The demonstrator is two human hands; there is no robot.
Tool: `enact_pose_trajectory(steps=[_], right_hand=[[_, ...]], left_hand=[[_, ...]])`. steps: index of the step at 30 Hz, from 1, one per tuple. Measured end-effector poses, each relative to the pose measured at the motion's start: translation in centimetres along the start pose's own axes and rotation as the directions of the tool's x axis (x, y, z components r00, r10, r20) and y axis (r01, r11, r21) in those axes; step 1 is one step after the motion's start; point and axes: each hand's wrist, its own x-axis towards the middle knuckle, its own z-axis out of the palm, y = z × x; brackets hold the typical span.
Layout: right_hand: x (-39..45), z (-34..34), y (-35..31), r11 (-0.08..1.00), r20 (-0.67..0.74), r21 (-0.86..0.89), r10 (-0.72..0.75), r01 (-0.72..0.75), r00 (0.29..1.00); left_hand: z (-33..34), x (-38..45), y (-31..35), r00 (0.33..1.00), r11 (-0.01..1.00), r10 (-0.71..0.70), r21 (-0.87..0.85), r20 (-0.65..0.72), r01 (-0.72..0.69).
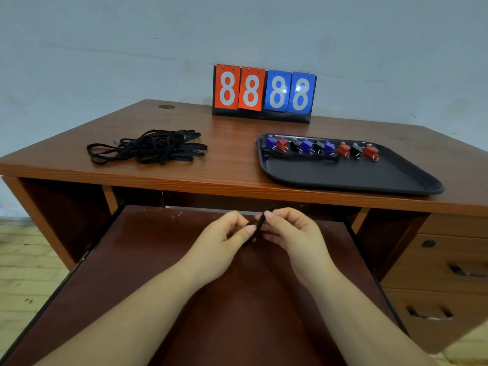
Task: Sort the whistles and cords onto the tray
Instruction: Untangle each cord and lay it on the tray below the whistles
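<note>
Whistles of red, blue and black plastic line the black plastic tray on the bench, while both hands pinch one black cord over the pull-out shelf; the tangled black cord pile may snag.

- There is a single view, from a camera worn on the person's head, looking forward and down from the front of the desk.
- It faces the pale wall behind the desk; the scoreboard stands at the far edge, near the middle of the frame.
- The pulled-out shelf and both forearms fill the lower half, so the camera sits close above them; the left hand and right hand meet near the centre.
- The wide-angle lens bends the desk edges and takes in the tray on the right, the drawers lower right, and floor at both lower corners.
- With one camera, no part of the scene is shared between views.
</note>
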Motion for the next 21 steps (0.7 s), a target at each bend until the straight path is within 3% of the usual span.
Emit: enact_pose_trajectory(steps=[3,5,12,21], right_hand=[[-0.07,0.13,-0.22,0.98,0.023,0.183,0.07,-0.073,0.997],[-0.09,0.13,-0.27,0.972,0.009,0.216,0.087,-0.087,0.996],[-0.03,-0.02,0.01,0.993,-0.066,0.115,0.03,-0.022,0.997],[-0.65,0.41,0.05,0.993,0.042,-0.102,-0.052,0.056,0.998]], left_hand=[[-0.07,0.01,0.07,0.999,0.999,-0.001,-0.037,-0.052,0.0],[-0.08,0.02,0.32,0.996,0.983,-0.06,-0.176,-0.072,0.047],[0.25,0.31,0.49,0.979,0.851,-0.2,-0.501,-0.034,0.156],[0.08,0.27,0.36,0.989,0.864,-0.145,-0.492,-0.031,0.111]])
